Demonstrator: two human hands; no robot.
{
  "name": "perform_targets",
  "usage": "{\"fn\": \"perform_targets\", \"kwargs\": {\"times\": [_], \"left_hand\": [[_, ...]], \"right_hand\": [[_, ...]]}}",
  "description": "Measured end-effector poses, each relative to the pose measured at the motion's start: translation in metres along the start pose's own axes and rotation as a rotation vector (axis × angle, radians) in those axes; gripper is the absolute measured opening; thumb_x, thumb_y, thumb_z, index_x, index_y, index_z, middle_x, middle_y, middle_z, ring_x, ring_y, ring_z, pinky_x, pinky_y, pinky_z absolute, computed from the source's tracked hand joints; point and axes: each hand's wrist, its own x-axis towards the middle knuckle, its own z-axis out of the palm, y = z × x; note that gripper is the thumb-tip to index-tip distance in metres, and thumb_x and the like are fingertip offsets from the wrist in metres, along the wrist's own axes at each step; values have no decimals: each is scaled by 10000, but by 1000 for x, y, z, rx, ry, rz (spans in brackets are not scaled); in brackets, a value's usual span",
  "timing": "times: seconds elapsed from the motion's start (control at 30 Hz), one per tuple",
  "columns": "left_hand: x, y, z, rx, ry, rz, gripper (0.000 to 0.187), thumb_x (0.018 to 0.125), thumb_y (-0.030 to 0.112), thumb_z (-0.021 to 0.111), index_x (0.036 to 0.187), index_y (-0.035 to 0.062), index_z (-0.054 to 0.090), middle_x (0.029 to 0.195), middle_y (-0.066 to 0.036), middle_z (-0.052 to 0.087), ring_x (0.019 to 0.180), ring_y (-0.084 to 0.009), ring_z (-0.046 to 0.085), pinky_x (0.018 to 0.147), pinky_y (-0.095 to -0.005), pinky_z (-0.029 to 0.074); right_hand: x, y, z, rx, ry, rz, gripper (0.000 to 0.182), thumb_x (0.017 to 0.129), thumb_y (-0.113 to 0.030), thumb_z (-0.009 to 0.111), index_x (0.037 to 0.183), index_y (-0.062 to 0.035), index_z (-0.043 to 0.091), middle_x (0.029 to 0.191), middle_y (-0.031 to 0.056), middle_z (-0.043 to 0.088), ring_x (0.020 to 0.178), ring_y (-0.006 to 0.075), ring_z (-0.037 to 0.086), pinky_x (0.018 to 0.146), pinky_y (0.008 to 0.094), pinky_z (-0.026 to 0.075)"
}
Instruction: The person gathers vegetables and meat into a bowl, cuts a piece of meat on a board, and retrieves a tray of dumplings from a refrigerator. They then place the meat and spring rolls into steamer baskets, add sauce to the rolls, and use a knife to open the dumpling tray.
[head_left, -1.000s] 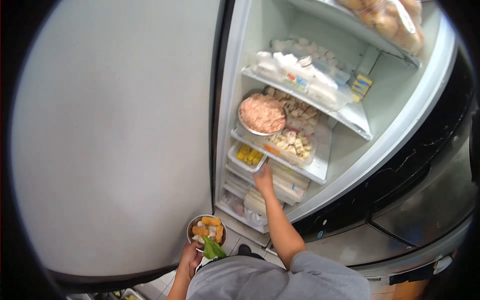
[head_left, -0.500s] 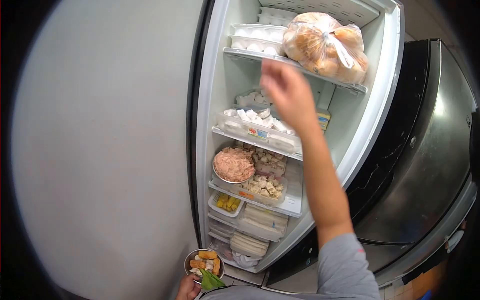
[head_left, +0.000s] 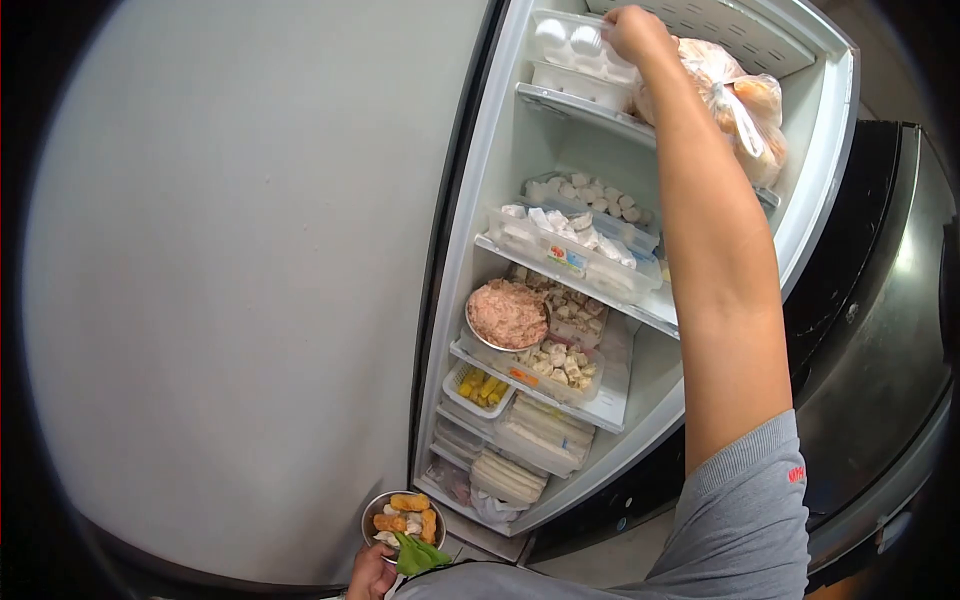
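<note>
At the top of the frame, a hand meets a tray; at the bottom, another holds a bowl.

On the upper fridge shelf (head_left: 600,114), the right hand (head_left: 643,38) is at the right edge of a translucent white plastic tray with rounded hollows (head_left: 578,48). Its fingers are curled close together; whether they clamp the rim cannot be told. The tray sits directly left of the hand, above a second pale plastic tray (head_left: 580,86). Just right of the wrist is a knotted clear plastic bag of golden-brown rounded pieces (head_left: 757,112), partly covered by the forearm.

At the lower centre-left, the left hand (head_left: 372,573) is closed on the rim of a round shiny metal bowl (head_left: 368,520). The bowl lies just above the hand, holding orange-brown oblong pieces (head_left: 408,503), whitish lumps and a smooth green leaf (head_left: 418,556). The frame's bottom edge cuts off the left wrist.

Mid-frame, white chunky pieces (head_left: 580,232) fill clear containers, whose right side the right arm partly hides. Below, a round metal-rimmed bowl of pink, coarse minced food (head_left: 508,314) stands beside pale cubes (head_left: 563,364). Lower down are yellow pieces (head_left: 482,388) in a white slotted basket (head_left: 453,386); the lowest wrapped contents are hard to make out.
</note>
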Motion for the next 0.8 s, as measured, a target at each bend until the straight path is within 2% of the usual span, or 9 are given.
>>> {"fn": "perform_targets", "kwargs": {"times": [0.07, 0.23, 0.4, 0.47, 0.53, 0.63, 0.67, 0.73, 0.8], "left_hand": [[-5, 6, 6, 34, -3, -19, 509, 745, -38, 483, 1250, -92, 464, 1203, -197, 594, 1066, -342, 629, 949, -438, 533], [-13, 15, 12, 85, 22, 4, 499, 737, -27, 509, 1227, -112, 471, 1150, -201, 614, 1012, -344, 646, 898, -439, 554], [-20, 25, 21, 117, 13, -39, 470, 746, -46, 501, 1211, -110, 474, 1135, -207, 612, 994, -349, 649, 870, -463, 563], [-20, 29, 23, 138, 20, -49, 457, 755, -65, 488, 1210, -101, 472, 1137, -211, 607, 1000, -358, 646, 867, -485, 566], [-26, 28, 28, 138, -18, 15, 471, 744, -30, 509, 1205, -127, 480, 1139, -200, 615, 999, -330, 652, 875, -433, 560], [-32, 29, 27, 131, -23, 33, 472, 745, -36, 502, 1207, -130, 475, 1148, -205, 611, 1013, -335, 648, 889, -442, 558], [-29, 28, 22, 129, -23, 35, 472, 745, -36, 502, 1207, -130, 475, 1148, -205, 611, 1013, -335, 648, 889, -442, 558], [-22, 21, 7, 58, 15, -6, 488, 745, -39, 498, 1226, -120, 467, 1158, -206, 608, 1020, -340, 646, 902, -452, 555], [-13, 18, 2, 56, -9, -10, 499, 745, -39, 497, 1237, -113, 460, 1160, -206, 606, 1028, -342, 643, 909, -453, 554]], "right_hand": [[-8, -2, -17, 274, 166, -47, 265, 839, -183, 661, 1060, -57, 733, 1030, 246, 682, 1053, 363, 652, 947, 416, 492], [-37, 2, -33, 412, 318, -112, 210, 838, -128, 640, 1013, -70, 740, 1012, 205, 697, 996, 368, 664, 890, 429, 510], [-50, 2, -40, 398, 301, -131, 178, 831, -125, 643, 973, -95, 746, 984, 182, 701, 978, 373, 657, 863, 441, 516], [-44, 1, -32, 329, 453, -244, 167, 827, -130, 646, 956, -92, 746, 954, 186, 697, 959, 379, 653, 853, 457, 514], [-39, -2, -33, 323, 479, -245, 164, 829, -139, 646, 949, -89, 746, 930, 188, 692, 943, 384, 649, 848, 471, 510], [-30, -6, -44, 339, 615, -203, 166, 837, -154, 643, 951, -92, 747, 944, 196, 690, 957, 389, 645, 856, 476, 507], [-28, -7, -49, 341, 617, -205, 166, 837, -154, 643, 951, -92, 747, 944, 196, 690, 957, 389, 645, 856, 476, 507], [-36, -15, -60, 373, 371, -80, 171, 844, -168, 641, 958, -94, 745, 1000, 195, 687, 993, 387, 637, 868, 470, 504], [-36, -15, -48, 359, 358, -89, 183, 854, -174, 627, 971, -86, 737, 1056, 181, 686, 1007, 383, 637, 869, 460, 508]]}}
